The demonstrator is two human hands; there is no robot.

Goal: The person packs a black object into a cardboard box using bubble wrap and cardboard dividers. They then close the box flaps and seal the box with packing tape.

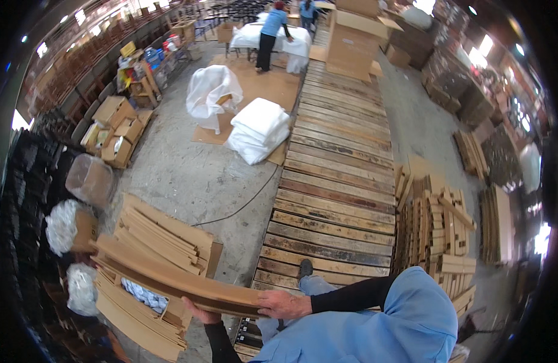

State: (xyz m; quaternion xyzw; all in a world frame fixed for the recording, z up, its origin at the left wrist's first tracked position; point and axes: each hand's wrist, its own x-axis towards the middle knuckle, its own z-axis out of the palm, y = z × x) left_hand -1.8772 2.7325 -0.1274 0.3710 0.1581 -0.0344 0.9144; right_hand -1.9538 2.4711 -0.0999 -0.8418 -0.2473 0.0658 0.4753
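A long, narrow folded piece of brown cardboard (188, 277) is held across the front of my body, its far end reaching out to the left. My right hand (284, 304) grips its near end, with fingers over the top. From below, my left hand (201, 313) clasps the lower edge nearer the middle. Beneath the held piece, stacked flat cardboard strips (131, 317) lie beside an opening with bluish-white crumpled material (144, 294) in it. Another pile of cardboard strips (161, 233) rests on the floor just beyond.
A slatted wooden walkway (336, 181) runs ahead, my foot on it. Wooden pieces (439, 230) are stacked at the right. White folded sheeting (259, 130) and a plastic-wrapped item (212, 91) sit farther off. Open boxes (117, 127) stand left. A person (272, 33) bends over a white-covered table (246, 37).
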